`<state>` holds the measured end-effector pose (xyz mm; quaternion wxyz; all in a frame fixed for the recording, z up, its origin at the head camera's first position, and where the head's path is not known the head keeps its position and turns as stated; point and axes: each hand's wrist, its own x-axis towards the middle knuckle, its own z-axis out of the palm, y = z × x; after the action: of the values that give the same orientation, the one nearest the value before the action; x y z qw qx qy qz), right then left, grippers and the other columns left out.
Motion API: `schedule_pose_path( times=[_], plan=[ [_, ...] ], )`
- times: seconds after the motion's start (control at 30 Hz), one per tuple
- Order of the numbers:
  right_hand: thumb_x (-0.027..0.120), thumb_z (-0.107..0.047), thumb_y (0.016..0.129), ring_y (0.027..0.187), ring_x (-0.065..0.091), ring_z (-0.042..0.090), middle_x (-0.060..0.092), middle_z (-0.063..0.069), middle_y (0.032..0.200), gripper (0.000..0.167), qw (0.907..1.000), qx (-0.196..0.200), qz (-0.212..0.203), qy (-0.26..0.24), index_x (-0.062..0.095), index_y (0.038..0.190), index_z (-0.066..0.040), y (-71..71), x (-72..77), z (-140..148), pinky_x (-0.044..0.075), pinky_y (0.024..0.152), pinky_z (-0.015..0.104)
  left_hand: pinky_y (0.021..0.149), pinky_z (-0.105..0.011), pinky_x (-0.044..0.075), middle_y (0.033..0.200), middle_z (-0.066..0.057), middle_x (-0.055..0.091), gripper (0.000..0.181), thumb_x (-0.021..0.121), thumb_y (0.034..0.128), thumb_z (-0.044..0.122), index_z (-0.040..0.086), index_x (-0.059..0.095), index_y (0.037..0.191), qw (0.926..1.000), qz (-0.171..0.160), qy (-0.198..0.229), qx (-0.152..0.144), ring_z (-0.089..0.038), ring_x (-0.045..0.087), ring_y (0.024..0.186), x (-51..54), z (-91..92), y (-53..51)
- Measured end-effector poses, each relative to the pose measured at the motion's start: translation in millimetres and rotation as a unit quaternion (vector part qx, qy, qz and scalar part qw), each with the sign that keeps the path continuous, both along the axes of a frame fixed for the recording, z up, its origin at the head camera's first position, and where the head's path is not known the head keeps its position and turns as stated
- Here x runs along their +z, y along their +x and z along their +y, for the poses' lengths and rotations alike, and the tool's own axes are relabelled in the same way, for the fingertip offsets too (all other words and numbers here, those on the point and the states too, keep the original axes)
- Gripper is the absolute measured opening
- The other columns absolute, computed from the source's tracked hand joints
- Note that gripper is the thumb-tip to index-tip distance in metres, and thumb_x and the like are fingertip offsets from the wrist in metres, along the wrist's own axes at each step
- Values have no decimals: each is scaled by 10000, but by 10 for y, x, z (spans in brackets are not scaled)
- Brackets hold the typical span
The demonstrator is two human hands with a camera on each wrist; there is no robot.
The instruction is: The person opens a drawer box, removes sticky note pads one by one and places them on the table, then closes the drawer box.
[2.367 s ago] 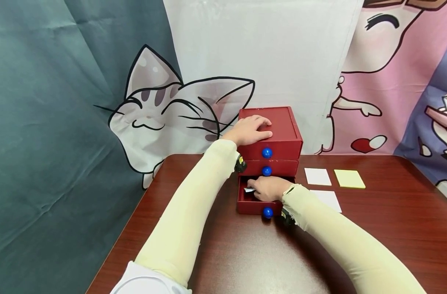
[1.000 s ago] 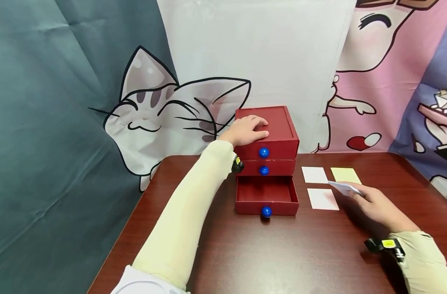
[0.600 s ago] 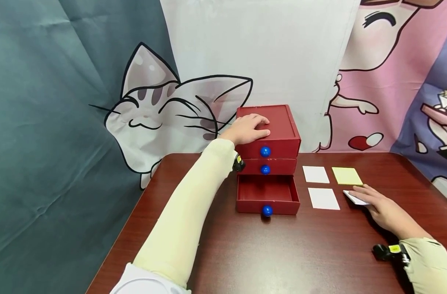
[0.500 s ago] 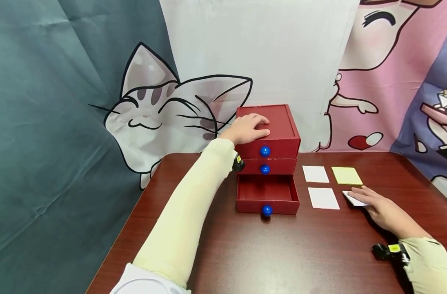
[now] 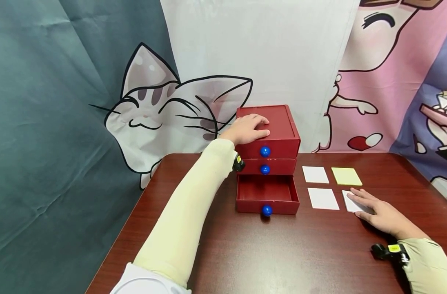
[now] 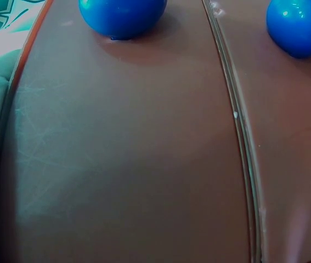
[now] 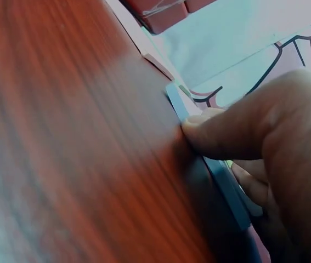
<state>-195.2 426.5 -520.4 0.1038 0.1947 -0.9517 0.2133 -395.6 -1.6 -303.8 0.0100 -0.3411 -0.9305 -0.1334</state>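
Observation:
My left hand [image 5: 246, 129] rests on the top of a red drawer cabinet [image 5: 278, 122], fingers extended over its left side. The cabinet's bottom drawer [image 5: 268, 188] is pulled out, its red floor showing. On the right of the table, my right hand [image 5: 385, 215] lies over a white note pad [image 5: 350, 202] with its fingers spread. Seen from the right wrist, the thumb [image 7: 199, 131] touches the edge of the pad, which sits flat on the wood. Blue knobs [image 6: 125, 13] and the drawer fronts fill the left wrist view; no left fingers appear there.
Two white note pads [image 5: 315, 174] and a yellow note pad [image 5: 346, 176] lie between the cabinet and my right hand, grouped with the pad under it. A printed cloth backdrop [image 5: 282, 49] hangs behind the brown wooden table [image 5: 282, 253].
My right hand has left the bottom drawer with the white note pad, carried it right and set it down flat beside the others; its fingers have spread. The left hand stays put.

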Motion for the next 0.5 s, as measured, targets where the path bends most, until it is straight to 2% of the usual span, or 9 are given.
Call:
schedule_pose_path(
  times=[0.17,0.4,0.5],
  plan=[
    [719,-64,885,1461,70,-88,451,211,1526,606,9995,173,227,-163,540,1464,-92,-26,-39,-17,17,1039,28,1182,-418,247,1516,15,439,499,519,1011,511,269,502,1446,10000,-39,-39,11,-170,371,1401,8,5,-1],
    [736,-46,862,1409,67,-170,360,-133,1559,608,9986,204,406,-277,566,1443,-105,-50,-72,-23,40,1050,30,1181,-410,244,1515,22,438,493,517,1013,510,273,501,1444,10000,-20,-38,35,-167,368,1402,13,5,5],
    [727,-37,865,1412,62,-172,317,-223,1553,623,9985,230,407,-298,554,1458,-121,-52,-74,-18,29,1051,34,1181,-415,248,1518,21,435,499,516,1013,514,274,498,1450,10000,-26,-53,38,-167,370,1401,14,2,9]
  ],
)
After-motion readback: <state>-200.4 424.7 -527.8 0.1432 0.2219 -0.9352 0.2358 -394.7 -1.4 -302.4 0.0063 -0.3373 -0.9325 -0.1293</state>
